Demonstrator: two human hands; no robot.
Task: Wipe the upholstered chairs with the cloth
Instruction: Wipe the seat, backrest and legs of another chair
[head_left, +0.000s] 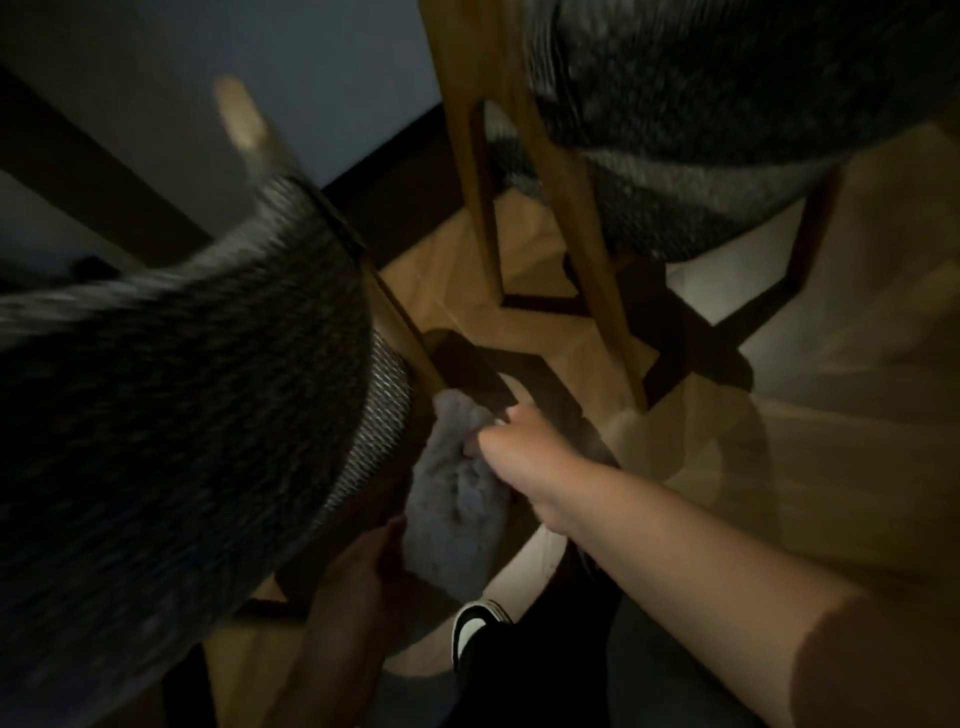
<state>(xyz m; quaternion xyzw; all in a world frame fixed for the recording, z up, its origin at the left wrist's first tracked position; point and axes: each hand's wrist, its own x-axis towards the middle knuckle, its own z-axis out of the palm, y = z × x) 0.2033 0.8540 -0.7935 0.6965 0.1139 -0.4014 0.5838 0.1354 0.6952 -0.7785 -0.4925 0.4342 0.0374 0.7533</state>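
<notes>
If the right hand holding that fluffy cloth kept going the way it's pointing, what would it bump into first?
Probably the wooden leg of the near upholstered chair. The right hand points up-left, gripping the grey cloth, which already lies beside that leg and the seat edge. Depth is unclear in this blurred view.

Dim room, wooden floor (457, 270)

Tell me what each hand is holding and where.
The right hand grips the fluffy grey cloth by its upper edge; the left hand touches its lower edge, grip unclear.
</notes>
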